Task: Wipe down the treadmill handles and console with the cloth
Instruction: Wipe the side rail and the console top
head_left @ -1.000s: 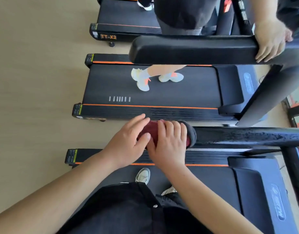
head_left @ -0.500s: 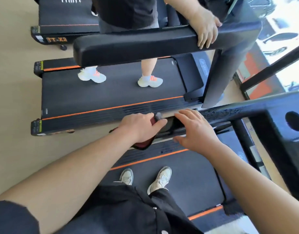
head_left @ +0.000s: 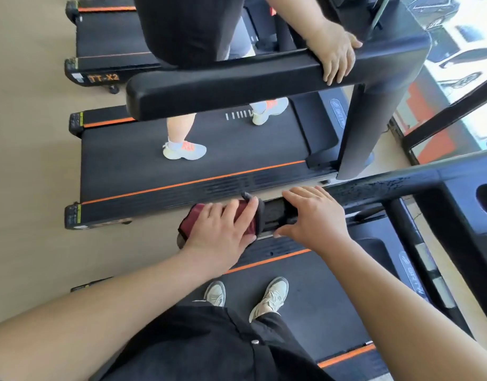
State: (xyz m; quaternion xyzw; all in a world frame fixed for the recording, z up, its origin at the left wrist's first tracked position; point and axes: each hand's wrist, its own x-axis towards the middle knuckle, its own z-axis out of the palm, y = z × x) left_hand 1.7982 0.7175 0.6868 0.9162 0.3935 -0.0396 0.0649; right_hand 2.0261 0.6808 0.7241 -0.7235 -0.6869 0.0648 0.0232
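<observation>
Left hand (head_left: 223, 232) lies palm-down, fingers spread and curled over a dark red cloth with a black hem (head_left: 243, 215), pressing it around the free end of the black treadmill handle (head_left: 374, 189). The cloth wraps that end; a fold of it hangs off below the wrist on the outer side. Right hand (head_left: 313, 215) sits just beside the left on the same handle, thumb under and fingers over the top, loosely cupped around the bar with nothing else in it; a short bare stretch of handle shows between the two hands. The handle runs right toward the black console (head_left: 478, 215) at the frame's right edge, its surface scuffed and speckled there. Below the hands, two pale grey sneakers (head_left: 270, 295) stand on the black treadmill belt with orange edge stripe (head_left: 305, 312). On the neighbouring treadmill (head_left: 209, 160), beyond the handle, a second person (head_left: 187, 26) walks, one hand resting on its padded black rail (head_left: 237, 86). Beige floor (head_left: 31, 160) at left.
</observation>
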